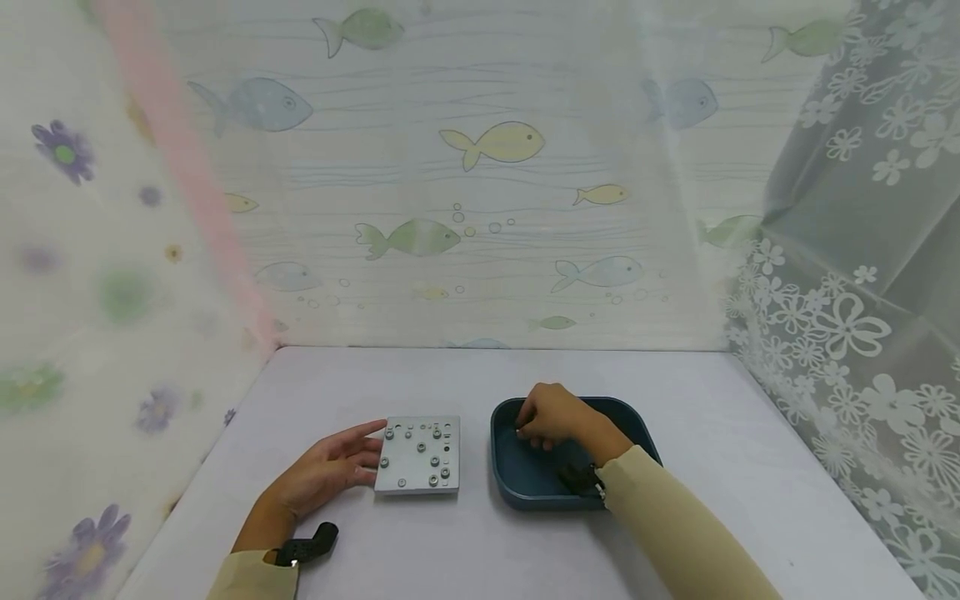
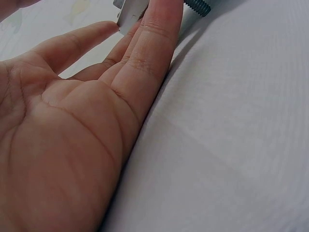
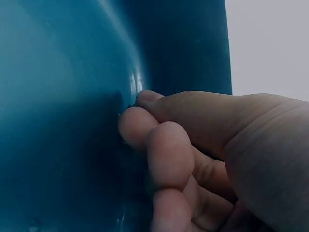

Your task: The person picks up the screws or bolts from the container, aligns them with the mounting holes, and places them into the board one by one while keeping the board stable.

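A square silver metal plate [image 1: 417,455] with several socket-head screws set in it lies left of centre on the table. My left hand [image 1: 330,471] touches its left edge, fingers mostly straight, the thumb at the near corner. In the left wrist view a corner of the plate [image 2: 131,14] shows past the fingers, and a threaded screw end [image 2: 198,7] sticks out below. My right hand [image 1: 558,421] is down inside a dark blue tray [image 1: 517,500] by its left wall. Its thumb and index fingertips pinch a tiny piece [image 3: 131,105], mostly hidden and too small to name.
The white table [image 1: 360,550] bears the plate and the tray side by side, a gap between them. A fish-print curtain [image 1: 487,208] hangs behind the table, a flowered sheet [image 1: 112,333] at the left and a lace-patterned one [image 1: 862,333] at the right.
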`<state>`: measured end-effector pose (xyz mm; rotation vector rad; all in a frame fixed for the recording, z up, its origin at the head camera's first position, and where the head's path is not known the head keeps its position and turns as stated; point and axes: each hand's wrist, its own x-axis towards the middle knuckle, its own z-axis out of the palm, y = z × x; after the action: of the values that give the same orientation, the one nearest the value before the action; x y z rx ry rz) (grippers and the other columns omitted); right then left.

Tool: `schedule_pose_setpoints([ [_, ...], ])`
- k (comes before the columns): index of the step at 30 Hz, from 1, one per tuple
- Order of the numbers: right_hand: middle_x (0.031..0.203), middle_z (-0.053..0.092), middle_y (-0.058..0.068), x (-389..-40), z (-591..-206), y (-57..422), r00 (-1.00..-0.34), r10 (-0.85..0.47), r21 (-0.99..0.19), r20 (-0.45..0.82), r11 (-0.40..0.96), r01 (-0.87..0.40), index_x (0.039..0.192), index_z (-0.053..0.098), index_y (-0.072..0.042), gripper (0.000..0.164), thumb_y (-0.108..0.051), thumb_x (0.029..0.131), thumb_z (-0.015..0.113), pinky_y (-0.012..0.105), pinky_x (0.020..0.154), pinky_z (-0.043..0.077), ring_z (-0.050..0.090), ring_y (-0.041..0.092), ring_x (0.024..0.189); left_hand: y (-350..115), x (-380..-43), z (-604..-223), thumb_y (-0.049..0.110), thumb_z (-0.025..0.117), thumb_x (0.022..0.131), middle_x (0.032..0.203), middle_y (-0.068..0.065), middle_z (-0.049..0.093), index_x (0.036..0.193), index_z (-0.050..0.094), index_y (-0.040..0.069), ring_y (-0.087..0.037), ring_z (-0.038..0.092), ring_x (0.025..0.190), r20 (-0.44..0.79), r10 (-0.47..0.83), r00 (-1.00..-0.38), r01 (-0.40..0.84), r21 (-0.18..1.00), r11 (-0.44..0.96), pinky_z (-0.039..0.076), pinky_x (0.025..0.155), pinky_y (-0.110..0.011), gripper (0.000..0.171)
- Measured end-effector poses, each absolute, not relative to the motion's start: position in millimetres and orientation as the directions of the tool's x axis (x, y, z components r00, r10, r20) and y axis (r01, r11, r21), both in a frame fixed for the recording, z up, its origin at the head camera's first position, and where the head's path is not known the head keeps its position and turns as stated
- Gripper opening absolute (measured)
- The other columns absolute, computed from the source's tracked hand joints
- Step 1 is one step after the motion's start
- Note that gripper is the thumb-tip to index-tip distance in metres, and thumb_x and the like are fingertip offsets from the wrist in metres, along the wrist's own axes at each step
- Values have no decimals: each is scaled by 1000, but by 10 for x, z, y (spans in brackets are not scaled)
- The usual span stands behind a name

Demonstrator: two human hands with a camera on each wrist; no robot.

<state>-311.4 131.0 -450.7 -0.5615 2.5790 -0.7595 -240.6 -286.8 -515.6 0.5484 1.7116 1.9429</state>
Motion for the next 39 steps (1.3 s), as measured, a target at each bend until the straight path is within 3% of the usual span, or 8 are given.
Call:
schedule_pose_setpoints([
  [13, 70, 71, -2, -3087, -4527, 1280, -835, -488, -534, -254, 791, -300, 92, 81, -12, 4, -10, 88, 80, 29, 54, 59, 68, 16, 57, -2867, -2404, -5161, -11, 48, 98, 147, -20, 53, 164, 21, 2, -27, 62, 127, -19, 601, -799, -97, 990, -98, 57, 103, -40, 72],
  [24, 67, 70, -5, -3090, -4500, 1280, -817, -527, -506, -233, 783, -361, 92, 81, -11, 4, -13, 88, 81, 28, 55, 59, 68, 14, 56, -2855, -2400, -5151, -10, 51, 98, 146, -20, 54, 164, 22, 2, -27, 63, 126, -21, 590, -807, -92, 992, -90, 57, 102, -40, 73],
  [39, 67, 70, -6, -3066, -4369, 1262, -807, -574, -563, -138, 716, -413, 95, 80, -12, 5, -12, 92, 75, 30, 56, 58, 66, 14, 56, -2845, -2379, -5129, -10, 50, 99, 147, -24, 51, 164, 19, 0, -26, 63, 126, -1, 607, -794, -86, 990, -111, 57, 102, -39, 72],
])
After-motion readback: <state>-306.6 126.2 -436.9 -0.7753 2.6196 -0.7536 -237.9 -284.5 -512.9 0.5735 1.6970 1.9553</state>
